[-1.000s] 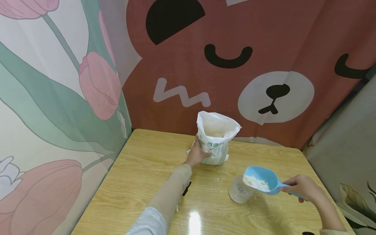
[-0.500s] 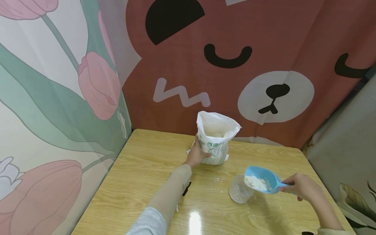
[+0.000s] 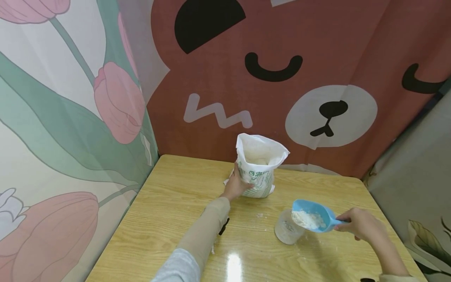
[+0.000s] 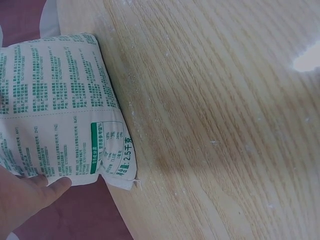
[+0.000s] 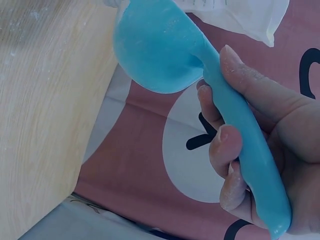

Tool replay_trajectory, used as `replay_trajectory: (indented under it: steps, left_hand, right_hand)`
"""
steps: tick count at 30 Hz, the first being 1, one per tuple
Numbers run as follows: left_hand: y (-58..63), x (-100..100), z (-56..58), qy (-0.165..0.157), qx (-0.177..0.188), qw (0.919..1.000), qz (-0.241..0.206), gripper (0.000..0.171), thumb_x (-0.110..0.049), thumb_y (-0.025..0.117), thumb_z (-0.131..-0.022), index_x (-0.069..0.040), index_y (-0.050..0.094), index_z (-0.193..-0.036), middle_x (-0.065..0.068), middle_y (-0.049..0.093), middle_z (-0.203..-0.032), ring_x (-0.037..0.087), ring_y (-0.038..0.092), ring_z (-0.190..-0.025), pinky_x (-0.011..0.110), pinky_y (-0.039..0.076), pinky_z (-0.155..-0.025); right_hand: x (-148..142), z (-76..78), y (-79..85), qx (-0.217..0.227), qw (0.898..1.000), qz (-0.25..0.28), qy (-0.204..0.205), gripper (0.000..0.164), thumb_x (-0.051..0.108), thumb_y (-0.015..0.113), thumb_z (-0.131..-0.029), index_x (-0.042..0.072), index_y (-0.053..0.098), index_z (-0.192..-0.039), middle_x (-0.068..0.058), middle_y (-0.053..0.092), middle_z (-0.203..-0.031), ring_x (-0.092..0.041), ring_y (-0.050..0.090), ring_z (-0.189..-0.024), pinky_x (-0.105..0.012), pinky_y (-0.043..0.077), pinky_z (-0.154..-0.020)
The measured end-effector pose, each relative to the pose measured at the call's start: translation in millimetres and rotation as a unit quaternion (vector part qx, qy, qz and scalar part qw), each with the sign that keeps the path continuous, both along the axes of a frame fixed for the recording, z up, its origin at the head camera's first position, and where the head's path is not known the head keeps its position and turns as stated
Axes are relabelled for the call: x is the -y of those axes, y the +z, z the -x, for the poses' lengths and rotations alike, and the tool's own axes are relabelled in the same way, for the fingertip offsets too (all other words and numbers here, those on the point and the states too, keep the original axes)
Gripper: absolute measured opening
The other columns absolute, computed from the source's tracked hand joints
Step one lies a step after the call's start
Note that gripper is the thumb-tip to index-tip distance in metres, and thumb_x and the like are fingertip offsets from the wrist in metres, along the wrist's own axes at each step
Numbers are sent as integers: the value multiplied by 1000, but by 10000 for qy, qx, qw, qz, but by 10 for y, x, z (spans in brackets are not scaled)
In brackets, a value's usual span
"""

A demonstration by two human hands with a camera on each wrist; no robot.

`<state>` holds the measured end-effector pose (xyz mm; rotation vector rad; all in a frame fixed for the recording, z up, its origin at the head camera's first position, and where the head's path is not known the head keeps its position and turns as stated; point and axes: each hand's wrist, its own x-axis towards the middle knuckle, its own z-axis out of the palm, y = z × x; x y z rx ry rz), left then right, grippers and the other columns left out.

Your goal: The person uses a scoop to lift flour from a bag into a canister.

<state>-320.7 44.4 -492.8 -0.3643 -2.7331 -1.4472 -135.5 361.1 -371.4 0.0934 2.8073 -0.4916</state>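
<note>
An open white flour bag [image 3: 258,182] with green print stands upright near the table's back edge. My left hand [image 3: 237,187] holds its left side, thumb across the front; the left wrist view shows fingertips against the printed bag [image 4: 55,107]. At the right, my right hand [image 3: 364,226] grips the handle of a light blue scoop [image 3: 325,214]. White flour [image 3: 307,220] lies heaped in the scoop's bowl. The scoop's front edge overlaps the rim of a translucent cup [image 3: 287,232] standing on the table. In the right wrist view, fingers wrap the blue handle [image 5: 245,135].
The wooden table [image 3: 169,203] has light flour specks around the cup and bag. Behind it hangs a curtain [image 3: 211,149] with a brown bear print. A tulip-printed curtain [image 3: 70,164] runs along the left side, and another grey curtain [image 3: 419,176] along the right.
The scoop has shifted slightly and its handle end sits a little higher than a second ago. Flour inside it has settled differently. The left hand and bag stay put.
</note>
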Motion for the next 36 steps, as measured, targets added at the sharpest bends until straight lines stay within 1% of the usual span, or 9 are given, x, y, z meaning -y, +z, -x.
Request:
replay_trajectory:
  steps: [5,11,16,21,28,32,36]
  left_hand:
    - [13,-8,-12,-45,-57,10000,-43,118,-31,81,-69,-7,-4,-147,18,30,-145,31,36,-128,40,33,-102]
    - [28,-13,-19,-15,-1,10000,-1,118,-32,80,-70,-7,-5,-147,18,29,-146,31,36,-128,41,34,-101]
    - [17,-9,-14,29,-14,10000,66,117,-33,80,-70,-7,-5,-147,19,30,-145,31,37,-128,42,35,-100]
    - [15,-6,-15,3,-44,10000,52,117,-32,80,-70,-7,-4,-148,19,32,-144,31,38,-127,43,36,-100]
    - [8,-3,-18,-9,-26,10000,13,117,-31,80,-70,-8,-4,-148,19,32,-143,31,38,-127,43,36,-100]
    - [-9,-2,-5,23,-51,10000,48,118,-32,81,-70,-8,-4,-148,19,32,-144,32,38,-127,43,36,-100]
    - [-10,0,-4,14,-55,10000,41,117,-33,80,-70,-8,-4,-148,19,32,-144,32,38,-127,43,36,-100]
  right_hand:
    - [7,-1,-4,-23,10000,-60,15,42,34,73,-74,3,70,-103,-2,66,-82,-17,50,-51,-31,36,-47]
    - [19,-8,7,-89,9998,-122,105,42,32,73,-75,3,70,-104,-1,66,-81,-17,49,-49,-31,35,-45]
    - [41,-9,28,-109,9995,-231,182,43,31,73,-75,2,69,-106,-4,67,-83,-15,51,-51,-32,38,-46]
    - [73,-10,45,-126,9989,-382,252,44,32,73,-74,3,69,-107,-6,67,-87,-14,52,-53,-32,39,-46]
    - [102,-17,49,-141,9985,-475,244,45,33,73,-74,3,69,-107,-4,66,-84,-13,50,-54,-32,37,-45]
    - [112,-5,48,-211,9977,-568,309,45,34,73,-73,4,69,-106,-8,68,-88,-13,51,-57,-31,36,-45]
    - [114,9,47,-352,9964,-661,390,41,32,75,-72,5,71,-103,-13,68,-92,-15,57,-65,-31,37,-47]
